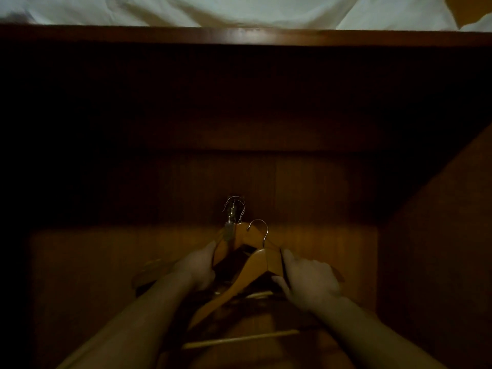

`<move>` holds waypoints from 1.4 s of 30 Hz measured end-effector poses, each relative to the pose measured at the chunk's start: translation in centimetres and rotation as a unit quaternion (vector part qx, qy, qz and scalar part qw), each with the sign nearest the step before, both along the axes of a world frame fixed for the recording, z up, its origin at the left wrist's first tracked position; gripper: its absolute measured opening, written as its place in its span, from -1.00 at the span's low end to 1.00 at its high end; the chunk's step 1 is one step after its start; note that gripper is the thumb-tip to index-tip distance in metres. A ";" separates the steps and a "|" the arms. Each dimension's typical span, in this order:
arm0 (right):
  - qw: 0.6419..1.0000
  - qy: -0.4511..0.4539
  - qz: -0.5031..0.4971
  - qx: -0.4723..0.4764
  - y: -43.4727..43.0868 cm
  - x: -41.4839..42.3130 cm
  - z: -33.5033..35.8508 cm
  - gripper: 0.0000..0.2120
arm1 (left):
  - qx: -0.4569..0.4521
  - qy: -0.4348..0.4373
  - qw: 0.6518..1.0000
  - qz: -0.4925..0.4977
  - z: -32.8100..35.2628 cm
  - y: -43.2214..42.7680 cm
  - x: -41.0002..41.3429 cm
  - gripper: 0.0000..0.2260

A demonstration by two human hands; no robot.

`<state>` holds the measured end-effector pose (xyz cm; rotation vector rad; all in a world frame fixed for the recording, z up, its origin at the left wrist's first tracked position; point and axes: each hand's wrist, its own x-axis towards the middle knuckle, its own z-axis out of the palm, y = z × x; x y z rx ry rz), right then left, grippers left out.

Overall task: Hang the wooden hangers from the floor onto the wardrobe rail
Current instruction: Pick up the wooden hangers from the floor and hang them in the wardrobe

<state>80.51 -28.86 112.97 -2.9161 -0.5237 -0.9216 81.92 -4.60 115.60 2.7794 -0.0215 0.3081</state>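
Note:
Inside a dark wooden wardrobe, several wooden hangers with metal hooks hang close together at the centre. The nearest wooden hanger (255, 265) has its hook free in the air, pointing up. My right hand (308, 283) grips its right shoulder. My left hand (201, 267) holds the left arm of the hanger behind it (241, 237). The hooks of the hangers behind (234, 206) bunch around a short metal rail fitting (231, 219). A pale crossbar of a hanger (239, 339) shows low between my forearms.
The wardrobe's back panel (239, 182) is dark brown wood. A wooden side panel (439, 235) slants in on the right. The top edge of the wardrobe (239, 35) runs across the frame, with white cloth (213, 9) above it.

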 end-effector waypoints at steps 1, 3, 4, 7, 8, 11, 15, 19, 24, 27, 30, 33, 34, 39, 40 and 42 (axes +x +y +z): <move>1.000 -0.001 0.001 -0.001 -0.1 0.2 0.0 -0.52 | -0.002 0.002 1.000 0.000 0.0 0.0 0.1 -0.42; 1.000 -0.001 0.001 -0.007 -0.2 0.3 -0.1 -0.52 | -0.007 0.008 1.000 0.002 -0.2 0.1 0.1 -0.42; 1.000 0.000 0.000 -0.013 -0.2 0.3 -0.3 -0.52 | -0.009 0.010 1.000 0.003 -0.5 0.2 0.2 -0.41; 1.000 0.007 0.008 -0.025 0.1 0.0 -0.9 -0.49 | -0.008 0.002 1.000 0.018 -1.0 0.3 -0.2 -0.42; 1.000 0.010 0.010 -0.027 0.2 0.0 -1.1 -0.48 | -0.008 -0.002 1.000 0.021 -1.2 0.4 -0.2 -0.46; 0.999 0.014 0.011 -0.030 0.0 -0.1 -1.3 -0.45 | -0.001 0.000 0.999 0.046 -1.2 0.5 -0.2 -0.62; 1.000 0.009 0.023 -0.012 -0.4 -0.4 -0.8 -0.56 | 0.027 -0.002 0.996 0.082 -1.1 0.9 -0.4 -0.78; 1.000 -0.016 0.014 0.014 -1.0 -0.6 0.8 -0.57 | 0.022 -0.015 0.996 0.088 -0.9 1.3 -1.0 -0.80; 0.999 -0.051 0.012 -0.002 -0.6 -0.7 3.0 -0.56 | -0.015 -0.083 0.993 0.086 0.2 0.6 -2.3 -0.83; 0.998 -0.056 0.025 -0.007 0.5 -0.5 3.9 -0.53 | -0.007 -0.165 0.984 0.067 1.0 0.4 -3.3 -0.75; 0.998 -0.058 0.040 -0.006 1.8 -0.2 4.4 -0.54 | 0.028 -0.216 0.975 0.034 1.4 0.6 -4.0 -0.62; 0.997 -0.052 0.049 -0.002 3.2 0.1 4.4 -0.54 | 0.065 -0.209 0.976 0.022 1.3 1.2 -4.3 -0.49; 0.997 -0.051 0.050 -0.002 3.7 0.3 4.3 -0.54 | 0.079 -0.203 0.976 0.023 1.2 1.4 -4.3 -0.47; 0.998 -0.046 0.044 0.003 4.8 0.9 3.8 -0.55 | 0.128 -0.189 0.973 0.021 1.0 2.6 -4.5 -0.45; 0.998 -0.042 0.041 0.004 4.9 1.0 3.6 -0.55 | 0.137 -0.186 0.973 0.020 0.9 2.9 -4.3 -0.45; 0.999 -0.039 0.038 0.002 4.9 1.1 3.3 -0.56 | 0.152 -0.187 0.970 0.015 0.6 3.3 -3.8 -0.48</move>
